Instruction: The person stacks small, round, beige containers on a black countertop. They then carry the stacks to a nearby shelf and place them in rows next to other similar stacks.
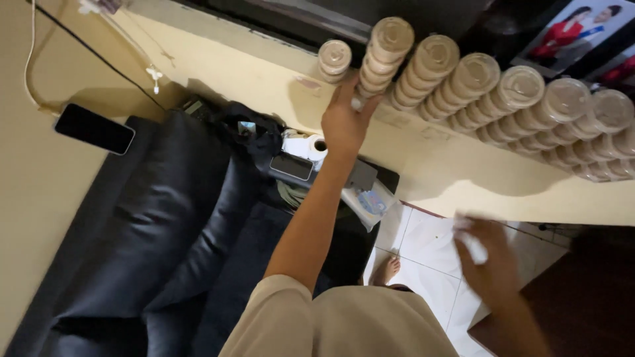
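Seven stacks of lidded tubs stand in a row on the cream ledge (pixel 463 178), each tub holding something pale brown behind a clear lid. How many tubs each stack holds cannot be counted, since the lower ones hide behind the upper, and the far-right stack (pixel 612 142) is cut off by the frame edge. At the left end a short stack (pixel 334 59) stands apart.

Beside it, the left hand (pixel 344 122) reaches up to the tall stack (pixel 382 56), fingers spread and pressed against its lower tubs; the fingertips are hidden behind them, so whether it grips or only steadies is unclear. The right hand (pixel 489 261) hovers low over the white tile floor (pixel 423 251), blurred, fingers curled around something white (pixel 471 246) too smeared to name.

Below the ledge a black sofa (pixel 152 238) carries a phone (pixel 291 166), a tissue roll (pixel 312 147) and a clear bag (pixel 370 201) whose contents are indistinct. Another phone (pixel 94 129) lies on the sofa arm.
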